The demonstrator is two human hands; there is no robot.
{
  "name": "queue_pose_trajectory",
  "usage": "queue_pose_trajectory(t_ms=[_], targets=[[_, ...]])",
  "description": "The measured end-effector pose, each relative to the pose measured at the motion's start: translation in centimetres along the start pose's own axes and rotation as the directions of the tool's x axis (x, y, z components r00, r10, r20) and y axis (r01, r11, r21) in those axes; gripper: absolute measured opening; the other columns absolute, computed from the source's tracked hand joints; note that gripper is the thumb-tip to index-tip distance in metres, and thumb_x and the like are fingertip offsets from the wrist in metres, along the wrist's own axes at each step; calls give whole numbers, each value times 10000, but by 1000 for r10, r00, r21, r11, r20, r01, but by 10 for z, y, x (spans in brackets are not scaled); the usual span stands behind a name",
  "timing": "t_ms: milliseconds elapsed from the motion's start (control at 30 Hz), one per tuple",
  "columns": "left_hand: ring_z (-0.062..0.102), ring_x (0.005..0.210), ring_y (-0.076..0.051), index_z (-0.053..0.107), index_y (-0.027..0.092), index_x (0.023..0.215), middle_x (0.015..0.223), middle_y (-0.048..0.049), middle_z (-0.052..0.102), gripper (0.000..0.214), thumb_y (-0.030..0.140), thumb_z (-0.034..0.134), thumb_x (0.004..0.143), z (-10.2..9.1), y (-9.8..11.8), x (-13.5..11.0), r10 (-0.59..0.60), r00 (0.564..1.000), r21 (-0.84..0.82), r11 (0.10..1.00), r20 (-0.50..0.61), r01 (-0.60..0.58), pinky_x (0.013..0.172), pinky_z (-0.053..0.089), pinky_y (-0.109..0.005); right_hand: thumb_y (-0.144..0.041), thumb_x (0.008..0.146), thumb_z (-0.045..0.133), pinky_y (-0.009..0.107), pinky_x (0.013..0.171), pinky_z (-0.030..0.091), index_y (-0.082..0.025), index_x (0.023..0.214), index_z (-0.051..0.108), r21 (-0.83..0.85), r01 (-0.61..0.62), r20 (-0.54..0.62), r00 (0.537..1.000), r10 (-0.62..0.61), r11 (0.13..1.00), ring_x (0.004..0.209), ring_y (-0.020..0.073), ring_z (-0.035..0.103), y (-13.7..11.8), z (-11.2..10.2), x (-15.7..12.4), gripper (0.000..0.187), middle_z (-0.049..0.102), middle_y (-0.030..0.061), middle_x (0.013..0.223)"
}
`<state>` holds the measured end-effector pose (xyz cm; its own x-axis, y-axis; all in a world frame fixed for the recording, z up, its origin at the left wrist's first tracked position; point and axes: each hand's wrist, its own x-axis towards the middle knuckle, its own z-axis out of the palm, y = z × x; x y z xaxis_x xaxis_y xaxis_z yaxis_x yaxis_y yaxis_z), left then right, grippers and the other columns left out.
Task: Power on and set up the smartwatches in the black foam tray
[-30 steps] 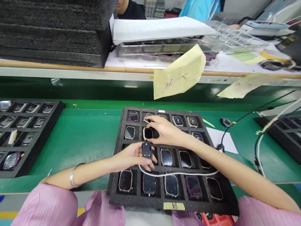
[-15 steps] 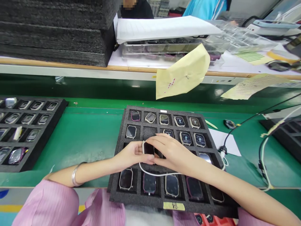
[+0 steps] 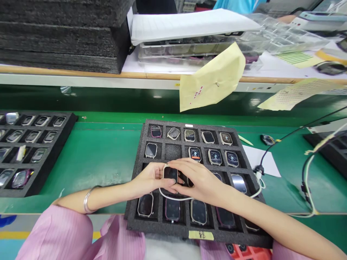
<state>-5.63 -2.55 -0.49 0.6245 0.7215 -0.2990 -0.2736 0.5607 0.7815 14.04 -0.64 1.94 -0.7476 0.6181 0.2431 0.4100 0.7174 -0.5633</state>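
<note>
Over a black foam tray (image 3: 230,236) I hold a smartwatch (image 3: 170,174) without a strap, its dark screen facing up. My left hand (image 3: 148,179) grips its left and lower side, fingers curled behind it. From the right, my right hand (image 3: 199,179) closes on the watch's top and right edge. A white cable (image 3: 176,198) loops from beneath the watch, under my right arm, to a black connector at the right. More watch bodies lie in the tray's compartments, among them a lit watch (image 3: 195,154) just behind my right hand. Part of the tray hides beneath my hands and forearm.
Another foam tray (image 3: 54,148) of watches is at the left. Stacked black foam (image 3: 59,39) and clear plastic trays (image 3: 162,50) stand on the shelf. Yellow paper (image 3: 213,81) hangs from its edge. Black and white cables (image 3: 306,180) run at the right.
The held watch has turned so its dark screen shows more fully. My right fingers have shifted slightly along its edge. The lit watch behind my right hand is more exposed, and the view has moved slightly.
</note>
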Motion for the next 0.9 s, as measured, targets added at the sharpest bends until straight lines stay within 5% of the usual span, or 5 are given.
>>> queue_pose_trajectory(t_ms=[567,700,900], targets=[[684,753,-183,642,102,911,881,-90,707,296,303,775,740,3,3,0,-10,1000,34,999,-13,10,723,588,-318,-268,885,631,394,743,544,-139,1236,517,-24,16,-26,1000,-16,1000,811,230,664,-2,2,-3,391,707,101,986],[670,748,-169,598,124,1008,878,-58,663,392,339,778,734,4,3,1,11,1000,54,998,-26,-9,734,582,-328,-258,863,638,411,838,530,-148,1174,564,-24,55,-34,998,-56,998,926,247,659,0,-12,4,338,695,108,1059],[632,670,-134,568,131,1033,847,-63,648,418,335,777,734,3,8,-4,-48,999,15,999,-5,48,637,570,-285,-289,815,699,471,924,507,-169,1133,613,-116,-74,-125,990,60,991,1057,294,623,33,-27,18,350,664,127,1129]])
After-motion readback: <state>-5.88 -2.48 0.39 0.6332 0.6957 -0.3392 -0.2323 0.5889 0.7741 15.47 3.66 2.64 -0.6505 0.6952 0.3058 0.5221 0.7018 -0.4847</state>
